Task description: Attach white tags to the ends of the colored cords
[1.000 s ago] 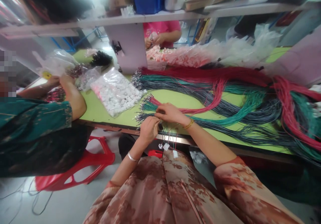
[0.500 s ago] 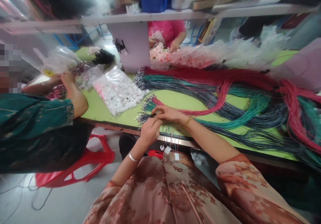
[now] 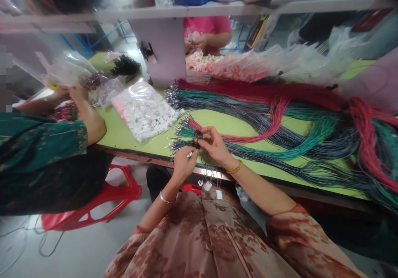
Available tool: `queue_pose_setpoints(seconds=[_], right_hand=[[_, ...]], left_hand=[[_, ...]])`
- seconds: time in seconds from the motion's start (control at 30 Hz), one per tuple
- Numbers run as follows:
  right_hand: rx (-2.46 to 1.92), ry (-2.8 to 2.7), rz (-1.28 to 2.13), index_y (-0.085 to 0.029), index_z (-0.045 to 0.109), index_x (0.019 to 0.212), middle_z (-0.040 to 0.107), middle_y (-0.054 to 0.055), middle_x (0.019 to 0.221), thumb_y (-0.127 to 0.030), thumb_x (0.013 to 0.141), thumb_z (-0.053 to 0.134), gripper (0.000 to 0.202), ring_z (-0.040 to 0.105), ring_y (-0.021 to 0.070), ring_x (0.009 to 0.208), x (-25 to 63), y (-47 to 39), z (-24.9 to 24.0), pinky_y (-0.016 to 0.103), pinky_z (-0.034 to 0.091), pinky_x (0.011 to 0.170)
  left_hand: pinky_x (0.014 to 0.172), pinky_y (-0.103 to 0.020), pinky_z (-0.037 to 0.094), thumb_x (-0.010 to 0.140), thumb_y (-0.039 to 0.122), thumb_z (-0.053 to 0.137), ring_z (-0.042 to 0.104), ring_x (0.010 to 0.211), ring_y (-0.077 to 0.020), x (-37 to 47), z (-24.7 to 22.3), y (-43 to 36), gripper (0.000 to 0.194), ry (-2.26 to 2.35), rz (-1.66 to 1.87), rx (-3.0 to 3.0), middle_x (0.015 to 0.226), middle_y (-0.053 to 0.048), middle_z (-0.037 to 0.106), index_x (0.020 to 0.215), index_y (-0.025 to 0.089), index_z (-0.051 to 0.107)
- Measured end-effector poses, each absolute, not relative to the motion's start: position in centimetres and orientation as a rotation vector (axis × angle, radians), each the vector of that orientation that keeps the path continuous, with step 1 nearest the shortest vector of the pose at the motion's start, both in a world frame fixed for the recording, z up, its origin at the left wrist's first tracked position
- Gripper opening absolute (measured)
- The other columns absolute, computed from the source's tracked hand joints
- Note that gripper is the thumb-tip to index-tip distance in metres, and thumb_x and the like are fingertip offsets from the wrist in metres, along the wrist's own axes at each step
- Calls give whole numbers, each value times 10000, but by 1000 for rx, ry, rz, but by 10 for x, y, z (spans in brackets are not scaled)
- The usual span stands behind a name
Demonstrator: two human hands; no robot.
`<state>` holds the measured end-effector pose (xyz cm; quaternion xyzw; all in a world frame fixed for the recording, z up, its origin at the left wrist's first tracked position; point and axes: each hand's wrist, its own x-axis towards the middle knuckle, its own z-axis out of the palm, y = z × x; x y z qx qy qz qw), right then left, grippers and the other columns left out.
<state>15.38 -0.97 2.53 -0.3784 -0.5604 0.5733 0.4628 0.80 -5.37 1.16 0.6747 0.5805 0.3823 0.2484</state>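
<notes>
A small black roll, apparently tape (image 3: pixel 197 138), is held in my right hand (image 3: pixel 216 146) between thumb and fingers, above the table's near edge. Just left of it, my left hand (image 3: pixel 184 162) is closed, with a small white piece (image 3: pixel 189 155) showing at its fingertips. Thin wires with white connectors (image 3: pixel 207 185) hang below my hands. Bundles of red wires (image 3: pixel 264 130), green wires (image 3: pixel 273 153) and dark wires (image 3: pixel 280 168) lie to the right, their metal-tipped ends (image 3: pixel 175 145) pointing left beside my hands.
A clear bag of white connectors (image 3: pixel 149 114) lies on the green table (image 3: pixel 115 135). At the left a person's arm (image 3: pixel 91 118) rests near plastic bags. Across the table another person in pink (image 3: pixel 214 31) handles small parts. A shelf (image 3: pixel 139 15) spans above; a red stool (image 3: pixel 121 191) stands below left.
My right hand has turned and lifted slightly, and the black roll now shows in its fingers. My left hand has shifted a little down. The person across has moved their hands together.
</notes>
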Motion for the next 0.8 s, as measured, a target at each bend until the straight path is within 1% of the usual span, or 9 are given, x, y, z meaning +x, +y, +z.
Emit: queue_pose_setpoints(seconds=[0.07, 0.17, 0.3, 0.4, 0.53, 0.63, 0.73, 0.8], right_hand=[[-925, -1314, 1422, -246, 389, 1005, 597, -32, 802, -412, 753, 681, 420, 581, 128, 739, 154, -13, 27, 255, 483, 658], [-897, -1211, 1533, -251, 390, 988, 618, -23, 832, -423, 741, 697, 431, 588, 124, 711, 153, -18, 31, 228, 497, 567], [-852, -1063, 1607, -247, 397, 954, 626, -31, 815, -421, 710, 731, 449, 614, 126, 747, 152, -20, 36, 243, 554, 588], [-874, -992, 1621, -241, 408, 936, 627, -42, 750, -424, 687, 748, 459, 612, 120, 694, 151, -19, 38, 215, 538, 526], [-970, -815, 1612, -236, 433, 899, 586, -62, 651, -429, 667, 746, 434, 578, 116, 594, 145, -13, 39, 175, 459, 409], [-1037, -621, 1606, -224, 428, 814, 507, -78, 574, -400, 679, 721, 368, 489, 83, 494, 134, -6, 38, 135, 339, 345], [-1032, -495, 1604, -215, 400, 757, 436, -85, 548, -382, 691, 699, 349, 409, 58, 455, 125, 0, 36, 123, 214, 332], [-1017, -509, 1611, -215, 395, 756, 410, -86, 554, -404, 695, 692, 357, 393, 57, 461, 122, 0, 35, 131, 192, 344]], left_hand=[[749, -291, 448, 833, 277, 546, 619, 771, -176, 6, 12, -53, 182, 1568, 1027, 1843, 812, -60, 710, 761, 185, 685], [760, -295, 464, 816, 272, 558, 648, 792, -186, 5, 12, -52, 173, 1587, 988, 1733, 844, -54, 733, 808, 189, 710], [782, -284, 461, 801, 239, 550, 652, 827, -183, 6, 12, -51, 180, 1603, 950, 1661, 885, -38, 736, 858, 187, 713], [735, -258, 440, 802, 230, 534, 624, 758, -159, 10, 13, -53, 172, 1618, 947, 1704, 816, -21, 716, 814, 189, 701], [642, -243, 388, 816, 272, 514, 557, 656, -142, 17, 10, -55, 206, 1671, 951, 1795, 683, -11, 647, 699, 184, 658], [615, -250, 353, 786, 242, 502, 527, 616, -143, 21, 5, -52, 211, 1706, 926, 1869, 616, -16, 603, 616, 183, 613], [589, -262, 322, 741, 206, 498, 488, 562, -139, 24, -2, -47, 214, 1754, 928, 1910, 556, -16, 568, 536, 184, 558], [581, -263, 317, 724, 201, 503, 468, 536, -133, 24, -5, -44, 225, 1748, 948, 1920, 527, -11, 550, 501, 184, 529]])
